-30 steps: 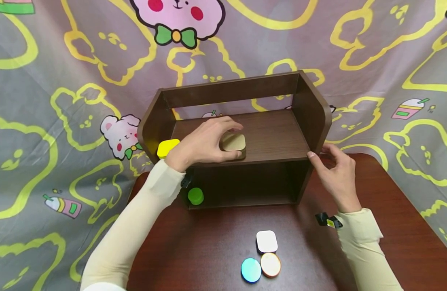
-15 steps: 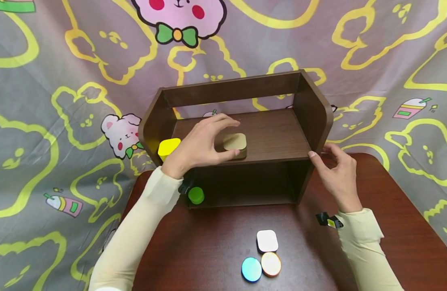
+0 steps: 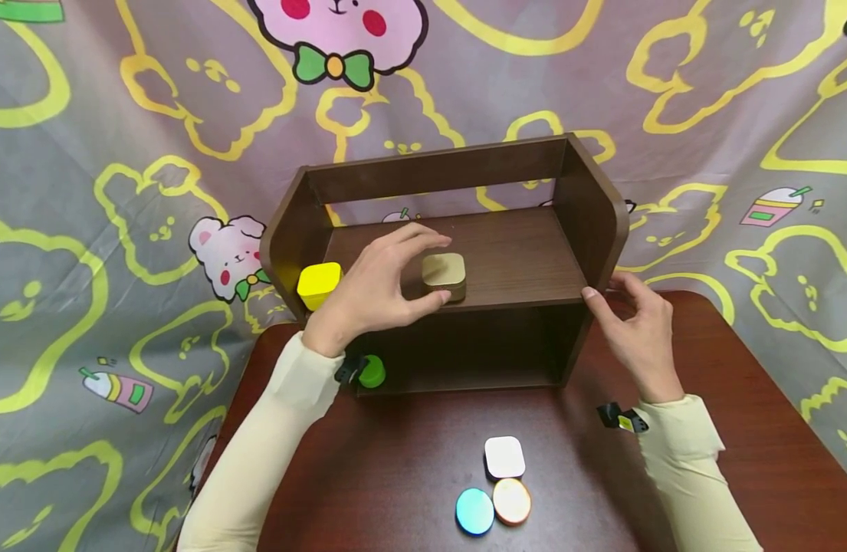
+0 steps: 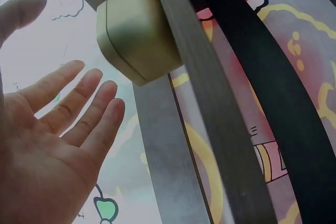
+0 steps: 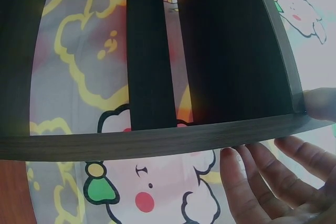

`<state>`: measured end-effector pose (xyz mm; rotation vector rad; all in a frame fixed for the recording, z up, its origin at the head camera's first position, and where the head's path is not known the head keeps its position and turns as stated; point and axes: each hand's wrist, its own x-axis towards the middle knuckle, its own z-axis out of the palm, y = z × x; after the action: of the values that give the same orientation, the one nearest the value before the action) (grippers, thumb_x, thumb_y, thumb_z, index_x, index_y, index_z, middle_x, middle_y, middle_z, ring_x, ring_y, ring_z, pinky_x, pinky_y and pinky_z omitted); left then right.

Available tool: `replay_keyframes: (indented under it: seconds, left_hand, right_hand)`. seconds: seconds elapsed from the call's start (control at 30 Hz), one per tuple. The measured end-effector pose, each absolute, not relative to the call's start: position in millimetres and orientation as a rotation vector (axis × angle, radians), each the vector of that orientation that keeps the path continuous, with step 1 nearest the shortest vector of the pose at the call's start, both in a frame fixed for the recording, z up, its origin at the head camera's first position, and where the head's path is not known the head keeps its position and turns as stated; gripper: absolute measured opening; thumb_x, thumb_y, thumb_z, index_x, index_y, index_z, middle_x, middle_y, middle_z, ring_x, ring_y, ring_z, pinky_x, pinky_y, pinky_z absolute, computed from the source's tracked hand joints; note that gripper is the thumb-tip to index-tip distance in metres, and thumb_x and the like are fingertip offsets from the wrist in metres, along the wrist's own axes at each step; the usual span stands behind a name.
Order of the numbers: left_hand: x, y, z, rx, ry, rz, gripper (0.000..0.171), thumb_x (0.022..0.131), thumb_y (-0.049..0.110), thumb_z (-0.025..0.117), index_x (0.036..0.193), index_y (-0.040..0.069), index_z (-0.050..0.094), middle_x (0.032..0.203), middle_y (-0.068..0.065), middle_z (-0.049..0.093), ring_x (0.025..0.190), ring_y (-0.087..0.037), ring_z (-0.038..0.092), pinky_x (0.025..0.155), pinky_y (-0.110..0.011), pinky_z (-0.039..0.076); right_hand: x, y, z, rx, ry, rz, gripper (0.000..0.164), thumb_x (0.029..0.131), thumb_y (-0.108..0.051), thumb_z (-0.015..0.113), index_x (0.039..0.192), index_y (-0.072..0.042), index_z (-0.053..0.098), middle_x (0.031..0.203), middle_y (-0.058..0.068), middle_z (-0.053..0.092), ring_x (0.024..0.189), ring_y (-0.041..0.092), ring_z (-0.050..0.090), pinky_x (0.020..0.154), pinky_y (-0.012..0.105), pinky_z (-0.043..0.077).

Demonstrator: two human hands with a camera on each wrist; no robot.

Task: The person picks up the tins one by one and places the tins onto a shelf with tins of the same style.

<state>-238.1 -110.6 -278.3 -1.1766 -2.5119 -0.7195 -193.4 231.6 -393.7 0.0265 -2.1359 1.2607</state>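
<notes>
A small gold square tin with rounded corners stands near the front edge of the upper board of a dark brown two-tier shelf. My left hand is just left of it, thumb and fingers spread around that side. In the left wrist view, the fingers of the left hand are extended and a gap separates them from the gold tin. My right hand holds the shelf's right side panel, thumb at the front edge. The right wrist view has its fingertips against the panel's outer face.
A yellow tin stands at the upper board's left end. Below, a green round tin sits at the lower left. On the brown table lie a white square tin, an orange-rimmed round tin and a blue round tin.
My left hand has let go of the gold tin and drawn back to the left, uncovering more of the yellow tin. The right hand stays on the side panel.
</notes>
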Motion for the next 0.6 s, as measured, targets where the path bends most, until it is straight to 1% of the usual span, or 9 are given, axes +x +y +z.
replay_keyframes:
  seconds: [0.1,0.23,0.33,0.5,0.6]
  left_hand:
    - [-234.3,-111.0,-280.7,-1.18,-2.498,-0.727,0.06,0.085,0.034,0.081,0.139,0.014,0.064,0.137,0.0,0.065,0.122,-0.018,0.063,0.107,-0.04,0.051]
    - [-229.7,-112.1,-283.1,-1.174,-2.474,-0.748,0.06,0.084,0.034,0.081,0.139,0.015,0.064,0.138,0.001,0.065,0.125,-0.015,0.062,0.109,-0.04,0.05]
    - [-227.1,-112.5,-285.2,-1.18,-2.455,-0.769,0.061,0.085,0.034,0.081,0.139,0.014,0.064,0.138,0.0,0.065,0.126,-0.016,0.062,0.11,-0.04,0.05]
    - [-222.1,-111.1,-288.8,-1.216,-2.416,-0.787,0.061,0.085,0.033,0.081,0.139,0.011,0.064,0.137,0.0,0.065,0.122,-0.017,0.064,0.105,-0.038,0.052]
    - [-219.5,-110.2,-289.6,-1.22,-2.393,-0.802,0.06,0.085,0.033,0.081,0.138,0.011,0.064,0.136,0.0,0.065,0.121,-0.017,0.064,0.103,-0.038,0.053]
  right_hand:
    - [-193.5,231.4,-393.7,0.018,-2.14,1.262,0.023,0.092,-0.016,0.077,0.11,-0.003,0.074,0.091,-0.037,0.059,0.09,-0.014,0.06,0.079,0.003,0.045]
    - [-193.5,231.0,-393.9,0.016,-2.143,1.268,0.023,0.092,-0.016,0.077,0.11,-0.003,0.074,0.092,-0.037,0.06,0.09,-0.014,0.061,0.079,0.003,0.045]
    - [-193.6,230.9,-393.8,0.022,-2.139,1.273,0.023,0.092,-0.016,0.077,0.111,-0.003,0.074,0.092,-0.037,0.06,0.09,-0.014,0.061,0.078,0.003,0.046]
    - [-193.5,231.1,-393.2,0.031,-2.138,1.276,0.024,0.092,-0.016,0.076,0.112,-0.002,0.074,0.093,-0.038,0.06,0.09,-0.015,0.061,0.079,0.003,0.046]
    - [-193.1,231.3,-393.1,0.031,-2.14,1.276,0.025,0.093,-0.016,0.076,0.112,-0.002,0.073,0.093,-0.038,0.06,0.091,-0.015,0.061,0.079,0.003,0.046]
